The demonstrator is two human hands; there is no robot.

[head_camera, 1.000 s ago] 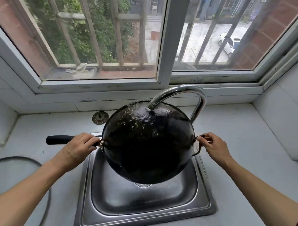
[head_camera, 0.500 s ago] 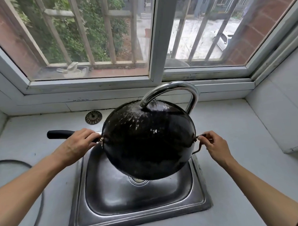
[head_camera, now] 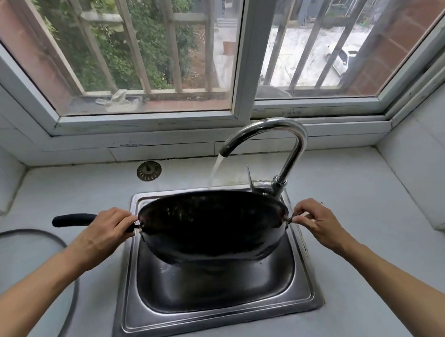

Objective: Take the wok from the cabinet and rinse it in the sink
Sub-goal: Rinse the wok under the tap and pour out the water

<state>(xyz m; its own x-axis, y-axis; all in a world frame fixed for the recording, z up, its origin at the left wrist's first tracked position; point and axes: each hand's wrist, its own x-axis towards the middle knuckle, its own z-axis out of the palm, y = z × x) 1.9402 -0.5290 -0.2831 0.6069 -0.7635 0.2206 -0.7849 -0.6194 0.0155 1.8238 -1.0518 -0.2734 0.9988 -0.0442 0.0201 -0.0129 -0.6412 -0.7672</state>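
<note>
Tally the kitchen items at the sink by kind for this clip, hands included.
Wok: 1
Sink: 1
Faucet: 1
Drain strainer: 1
Hands, left hand and right hand, both gripping the wok's handles: 2
Total: 6

Faucet (head_camera: 286,151) arching over wok (head_camera: 211,226)

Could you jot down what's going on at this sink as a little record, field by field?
Held item: black wok, above the sink
Left hand: grips the long black handle
Right hand: pinches the small loop handle at the far side
Faucet: running, stream falls behind the wok's back rim
Wok tilt: opening faces up and slightly toward the camera
Counter: drain strainer behind the sink on the left
</note>
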